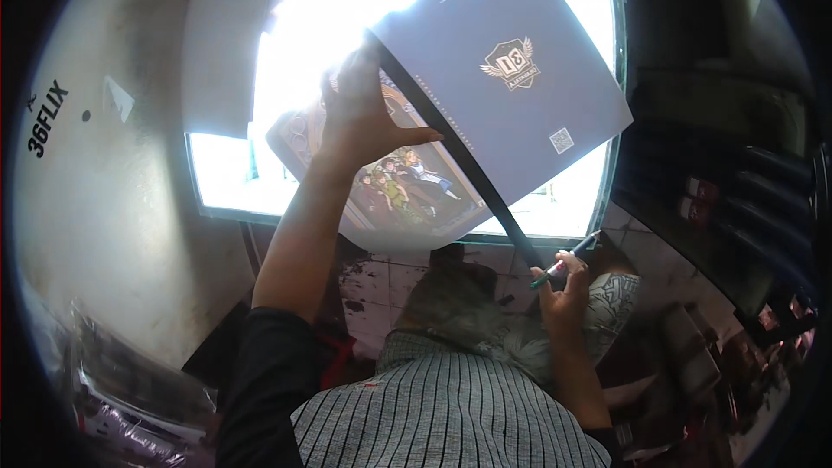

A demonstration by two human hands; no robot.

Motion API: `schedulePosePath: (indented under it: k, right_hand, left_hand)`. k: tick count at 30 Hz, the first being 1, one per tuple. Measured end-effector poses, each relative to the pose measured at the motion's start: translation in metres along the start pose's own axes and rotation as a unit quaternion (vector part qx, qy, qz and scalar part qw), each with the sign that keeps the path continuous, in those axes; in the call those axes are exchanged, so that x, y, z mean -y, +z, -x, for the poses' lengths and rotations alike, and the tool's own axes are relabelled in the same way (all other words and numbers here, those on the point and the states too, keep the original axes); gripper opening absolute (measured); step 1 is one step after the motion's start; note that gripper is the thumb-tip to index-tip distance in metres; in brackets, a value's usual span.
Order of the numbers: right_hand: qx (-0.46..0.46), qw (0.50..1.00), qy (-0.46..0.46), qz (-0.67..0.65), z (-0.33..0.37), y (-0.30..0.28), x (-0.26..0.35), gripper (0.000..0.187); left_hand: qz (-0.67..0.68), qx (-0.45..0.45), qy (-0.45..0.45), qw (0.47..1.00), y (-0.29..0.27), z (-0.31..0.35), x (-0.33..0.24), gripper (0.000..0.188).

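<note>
A printed sheet, perhaps a folder cover (537,43), lies tilted over a brightly lit surface. Its right part is plain dark blue with a winged crest; its left part carries a colourful picture of several figures (403,182). Diagonally across it runs a long black flat strip like a ruler (472,169). My left hand (360,113) is spread on the sheet, thumb stretched onto the strip, other fingers near its far end in glare. Closed fingers of my right hand (565,295) hold a slim pen-shaped tool (586,243) with a green end, beside the strip's near end.
The lit surface has a dark frame edge (555,241) close to me. At the left stands a large pale panel (113,147), with plastic-wrapped items (139,416) below it. Dark shelving or equipment (719,182) fills the right side. Floor tiles (373,282) show beneath.
</note>
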State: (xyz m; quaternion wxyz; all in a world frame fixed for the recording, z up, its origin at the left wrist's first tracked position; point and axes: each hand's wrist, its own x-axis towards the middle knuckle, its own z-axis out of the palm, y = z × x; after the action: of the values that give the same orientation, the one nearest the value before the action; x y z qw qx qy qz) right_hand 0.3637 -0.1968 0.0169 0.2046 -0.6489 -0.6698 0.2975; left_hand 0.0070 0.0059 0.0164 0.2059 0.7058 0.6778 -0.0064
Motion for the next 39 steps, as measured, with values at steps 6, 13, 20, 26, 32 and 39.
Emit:
schedulePosePath:
  k: [6, 13, 20, 26, 32, 39]
  right_hand:
    - [0.076, 0.997, -0.004, -0.001, 0.004, 0.01, 0.0, 0.053]
    - [0.072, 0.997, -0.017, -0.005, 0.005, 0.013, -0.001, 0.049]
    - [0.067, 0.998, -0.018, -0.004, 0.005, 0.016, 0.0, 0.048]
    - [0.069, 0.997, -0.021, -0.002, 0.002, 0.015, 0.003, 0.047]
    - [0.064, 0.998, -0.022, 0.003, 0.003, 0.013, -0.002, 0.046]
    - [-0.078, 0.99, -0.077, -0.086, -0.019, -0.009, -0.001, 0.032]
  left_hand:
    - [-0.024, -0.025, 0.015, 0.999, 0.017, 0.002, 0.007, 0.149]
    - [-0.005, -0.011, 0.009, 1.0, 0.011, 0.001, 0.004, 0.15]
    - [-0.006, 0.014, -0.009, 1.0, 0.007, 0.002, 0.002, 0.15]
    - [0.015, -0.03, 0.026, 0.999, 0.019, 0.003, 0.011, 0.151]
    - [0.01, -0.012, 0.015, 1.0, 0.015, -0.001, 0.003, 0.151]
    - [0.025, 0.045, -0.047, 0.998, -0.006, 0.003, -0.003, 0.15]
